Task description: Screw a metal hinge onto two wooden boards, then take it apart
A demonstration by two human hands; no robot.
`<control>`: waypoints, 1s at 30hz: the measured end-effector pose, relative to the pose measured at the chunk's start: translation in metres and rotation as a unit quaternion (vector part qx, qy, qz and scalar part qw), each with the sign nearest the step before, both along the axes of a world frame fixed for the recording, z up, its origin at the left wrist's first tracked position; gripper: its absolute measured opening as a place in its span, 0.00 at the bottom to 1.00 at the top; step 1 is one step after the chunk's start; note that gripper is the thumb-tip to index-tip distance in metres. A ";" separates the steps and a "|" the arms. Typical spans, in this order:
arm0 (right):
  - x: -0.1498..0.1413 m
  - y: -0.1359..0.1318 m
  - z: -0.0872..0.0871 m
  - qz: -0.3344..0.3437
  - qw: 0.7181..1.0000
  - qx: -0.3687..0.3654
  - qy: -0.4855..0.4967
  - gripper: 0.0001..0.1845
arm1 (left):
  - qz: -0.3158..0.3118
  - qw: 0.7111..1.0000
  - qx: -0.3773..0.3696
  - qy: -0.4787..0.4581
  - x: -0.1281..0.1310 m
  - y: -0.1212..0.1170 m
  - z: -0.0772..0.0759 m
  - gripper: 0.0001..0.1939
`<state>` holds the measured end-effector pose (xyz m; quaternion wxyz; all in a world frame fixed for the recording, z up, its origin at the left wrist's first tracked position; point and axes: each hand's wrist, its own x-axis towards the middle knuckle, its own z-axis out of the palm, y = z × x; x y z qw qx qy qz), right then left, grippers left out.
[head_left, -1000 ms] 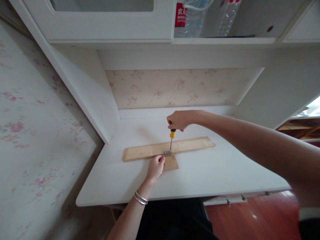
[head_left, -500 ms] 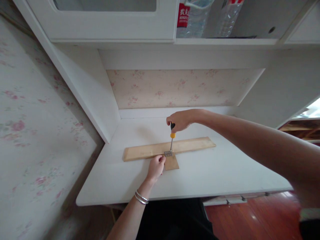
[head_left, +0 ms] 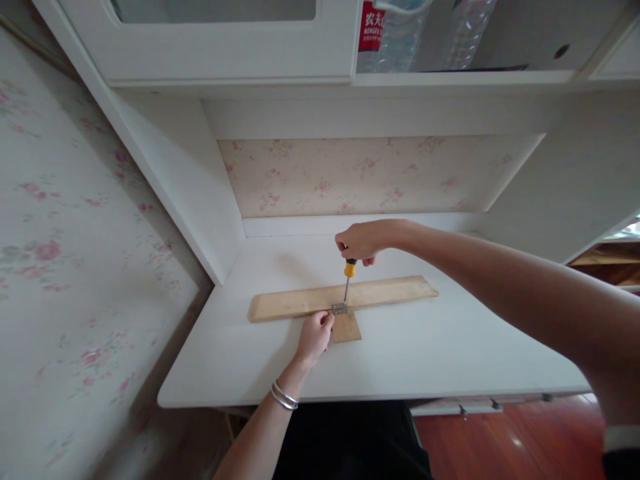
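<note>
Far L: pale pink-floral papered wall (head_left: 47, 253). R of it, white flat desktop (head_left: 425, 353); all the work lies approx. mid-desk.

Long flat pale-wood board (head_left: 325, 300): on desktop, L end well apart from wall.

Bare L hand (head_left: 314, 339), two silver bangles (head_left: 285, 395) at wrist: fingers drawn in, narrow, tips at L end of the small rectangular grey-metal hinge (head_left: 339, 309) by board's near edge. Can't tell if pinch is on hinge or wood. Judgmt: good bracing spot; press down so nothing creeps, keep fingertips clear of driver tip in case of slip.

Short squarish pale-wood piece (head_left: 347, 327): at board's near edge, under/beside hinge; overlap vs. butt joint unclear.

Black-and-yellow-handled, thin-steel-shafted screwdriver (head_left: 350, 269): tip down at hinge. Screw too small to see. Judgmt: keep shaft in line w/ screw, steady downward push, short turns, ease off once snug.

Bare R hand (head_left: 367, 240): closed round black upper handle, from above.

Orientation, L→R: board's long axis approx. L–R, R end slightly farther from person. Hinge approx. parallel. Short piece points toward person, approx. square to board, T-shape. Screwdriver's long axis approx. vert., tip down, handle leaning slightly R in view.
</note>
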<state>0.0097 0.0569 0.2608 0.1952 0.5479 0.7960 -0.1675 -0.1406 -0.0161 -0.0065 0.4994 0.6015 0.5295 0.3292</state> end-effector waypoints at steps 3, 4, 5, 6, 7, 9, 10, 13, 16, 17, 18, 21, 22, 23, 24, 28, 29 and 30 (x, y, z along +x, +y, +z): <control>-0.001 0.001 0.001 0.043 0.999 0.020 -0.004 0.25 | -0.001 1.000 -0.005 0.005 0.000 0.000 0.002 0.16; -0.002 0.001 0.001 0.035 0.999 0.023 -0.008 0.26 | 0.000 1.000 -0.007 0.004 0.001 0.000 0.003 0.16; -0.002 0.002 0.001 0.019 1.000 0.022 -0.010 0.25 | 0.002 1.000 -0.009 0.002 0.001 0.000 0.004 0.16; -0.002 0.002 0.000 0.004 1.000 0.015 -0.011 0.24 | 0.004 1.000 -0.011 0.000 0.001 0.000 0.004 0.16; -0.002 0.003 -0.001 -0.005 1.000 0.008 -0.008 0.22 | 0.006 1.000 -0.012 -0.002 0.001 -0.001 0.004 0.16; 0.000 0.006 -0.003 0.009 1.000 0.004 -0.003 0.17 | 0.007 1.000 -0.015 -0.003 0.001 -0.001 0.004 0.16; 0.001 0.007 -0.004 0.036 0.999 0.014 -0.002 0.14 | 0.006 1.000 -0.017 -0.003 0.001 0.000 0.004 0.16; 0.005 0.008 -0.006 0.149 0.985 0.086 -0.006 0.16 | -0.001 1.000 -0.028 0.002 0.001 0.000 0.004 0.16; 0.012 0.008 -0.005 0.221 0.967 0.124 0.014 0.17 | -0.007 0.999 -0.036 0.009 0.001 0.001 0.007 0.17; 0.015 0.007 -0.004 0.229 0.965 0.128 0.028 0.17 | -0.013 0.999 -0.041 0.011 0.001 0.001 0.008 0.17; 0.018 0.006 -0.003 0.232 0.962 0.135 0.045 0.17 | -0.021 0.998 -0.049 0.013 0.000 0.001 0.010 0.17; 0.034 0.003 0.001 0.220 0.955 0.173 0.096 0.18 | -0.060 0.995 -0.073 0.037 -0.006 0.004 0.016 0.17; 0.041 0.002 0.001 0.211 0.953 0.188 0.112 0.18 | -0.076 0.993 -0.065 0.061 -0.009 0.005 0.018 0.17; 0.049 0.001 0.000 0.200 0.950 0.202 0.128 0.18 | -0.088 0.991 -0.039 0.096 -0.012 0.006 0.021 0.17; 0.058 -0.001 -0.002 0.185 0.948 0.215 0.143 0.18 | -0.095 0.986 0.004 0.138 -0.015 0.007 0.025 0.17; 0.098 -0.012 -0.028 0.069 0.946 0.248 0.197 0.19 | -0.114 0.930 0.240 0.252 -0.018 0.012 0.046 0.14; 0.109 -0.016 -0.040 0.014 0.943 0.255 0.214 0.18 | -0.139 0.913 0.277 0.266 -0.016 0.015 0.053 0.13; 0.119 -0.021 -0.054 -0.043 0.933 0.256 0.249 0.17 | -0.172 0.894 0.302 0.281 -0.013 0.017 0.059 0.13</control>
